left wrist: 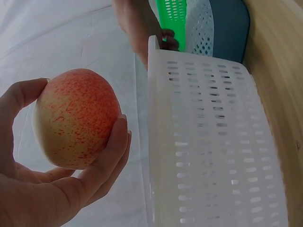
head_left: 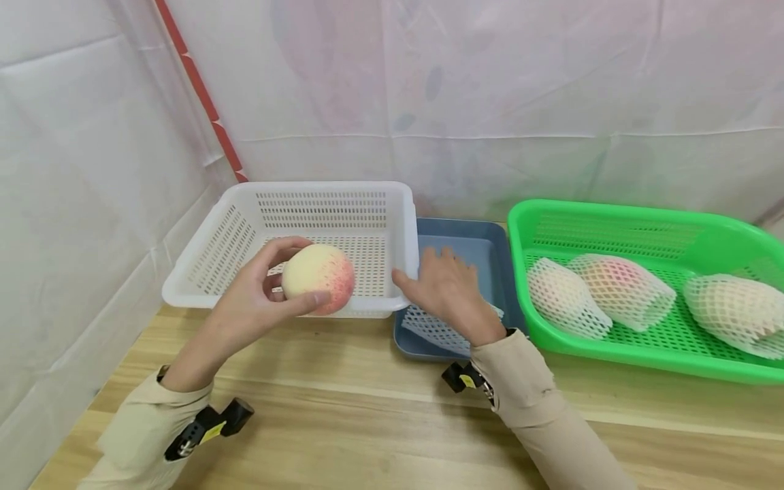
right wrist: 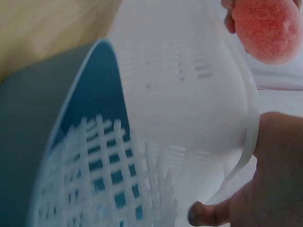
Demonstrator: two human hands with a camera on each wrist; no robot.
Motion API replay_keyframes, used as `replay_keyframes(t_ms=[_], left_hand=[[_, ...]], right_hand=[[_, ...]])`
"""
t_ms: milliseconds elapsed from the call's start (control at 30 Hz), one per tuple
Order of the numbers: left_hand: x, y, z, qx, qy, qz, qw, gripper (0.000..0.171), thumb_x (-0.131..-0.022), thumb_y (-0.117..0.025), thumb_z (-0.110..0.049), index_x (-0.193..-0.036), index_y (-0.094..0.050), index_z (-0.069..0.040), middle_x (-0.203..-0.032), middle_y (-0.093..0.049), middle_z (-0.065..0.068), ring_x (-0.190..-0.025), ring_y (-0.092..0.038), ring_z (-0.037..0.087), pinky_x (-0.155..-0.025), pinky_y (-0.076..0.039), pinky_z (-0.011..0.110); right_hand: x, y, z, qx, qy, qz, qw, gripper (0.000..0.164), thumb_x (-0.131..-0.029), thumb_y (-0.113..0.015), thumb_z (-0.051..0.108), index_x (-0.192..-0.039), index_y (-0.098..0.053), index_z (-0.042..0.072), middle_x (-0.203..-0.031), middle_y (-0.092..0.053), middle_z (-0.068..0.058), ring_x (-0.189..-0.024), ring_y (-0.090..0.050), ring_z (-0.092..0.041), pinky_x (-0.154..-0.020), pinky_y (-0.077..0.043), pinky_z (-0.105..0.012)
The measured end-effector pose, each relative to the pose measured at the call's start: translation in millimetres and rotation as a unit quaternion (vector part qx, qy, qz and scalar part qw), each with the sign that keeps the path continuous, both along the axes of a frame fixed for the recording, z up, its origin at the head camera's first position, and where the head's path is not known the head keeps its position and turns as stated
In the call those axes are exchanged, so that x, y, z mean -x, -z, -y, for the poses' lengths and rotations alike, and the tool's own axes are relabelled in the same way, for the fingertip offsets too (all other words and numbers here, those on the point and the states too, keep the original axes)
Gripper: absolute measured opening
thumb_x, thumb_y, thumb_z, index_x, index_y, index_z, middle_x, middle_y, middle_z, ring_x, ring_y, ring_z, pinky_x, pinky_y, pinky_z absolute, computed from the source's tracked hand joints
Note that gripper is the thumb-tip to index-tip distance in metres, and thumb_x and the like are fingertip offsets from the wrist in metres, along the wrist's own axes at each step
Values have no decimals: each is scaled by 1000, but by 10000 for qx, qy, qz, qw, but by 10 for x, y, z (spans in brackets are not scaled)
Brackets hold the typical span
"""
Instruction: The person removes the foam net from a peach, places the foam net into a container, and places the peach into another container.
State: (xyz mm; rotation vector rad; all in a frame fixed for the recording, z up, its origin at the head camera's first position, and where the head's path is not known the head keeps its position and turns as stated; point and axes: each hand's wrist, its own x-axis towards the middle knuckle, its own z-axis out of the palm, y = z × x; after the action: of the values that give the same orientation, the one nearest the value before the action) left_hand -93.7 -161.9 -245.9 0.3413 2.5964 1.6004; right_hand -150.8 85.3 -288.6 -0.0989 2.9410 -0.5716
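My left hand grips a yellow and pink peach between thumb and fingers, above the front edge of the white basket. The left wrist view shows the bare peach close up, its red speckled side facing the camera. My right hand is over the blue tray, fingers extended and holding nothing, with the thumb beside the white basket's right rim. Whether it touches the rim I cannot tell. Below that hand, a white foam net sleeve lies in the tray.
On the right stands a green basket with several net-sleeved peaches, one of them pinkish. The white basket, blue tray and green basket stand side by side on a wooden table, with a pale cloth hanging behind.
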Motion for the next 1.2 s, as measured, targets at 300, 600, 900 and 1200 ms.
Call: replay_keyframes(t_ms=[300,600,900,1200], left_hand=[[3,-54,60,298,-164,-191,9992,64,-80,-77,-22,-134,-44,-17,-132,-49,6,-105,-60,31,-77,-54,25],[-11,-79,115,482,-267,-239,9982,66,-80,-77,-23,-136,-43,-16,-133,-49,7,-105,-59,30,-76,-53,22],[-5,-120,203,862,-367,-296,9952,71,-80,-77,-26,-139,-40,-16,-136,-48,10,-108,-60,33,-79,-54,26],[7,-156,254,1181,-332,-562,9908,72,-79,-78,-28,-139,-41,-13,-134,-50,12,-108,-60,35,-85,-53,43]], right_hand=[[17,18,26,-494,-118,192,9985,53,-90,-37,55,-106,-49,6,-98,-43,-16,-96,-36,-35,-87,-32,-50],[17,58,12,-225,-207,243,9992,51,-91,-34,52,-112,-51,8,-105,-45,-18,-97,-36,-35,-86,-31,-49],[28,99,16,101,-323,322,9989,51,-92,-33,50,-118,-56,12,-98,-46,-14,-91,-37,-33,-79,-31,-44],[30,103,-2,182,-342,367,9986,55,-93,-31,50,-128,-54,15,-105,-48,-14,-95,-37,-34,-81,-32,-45]])
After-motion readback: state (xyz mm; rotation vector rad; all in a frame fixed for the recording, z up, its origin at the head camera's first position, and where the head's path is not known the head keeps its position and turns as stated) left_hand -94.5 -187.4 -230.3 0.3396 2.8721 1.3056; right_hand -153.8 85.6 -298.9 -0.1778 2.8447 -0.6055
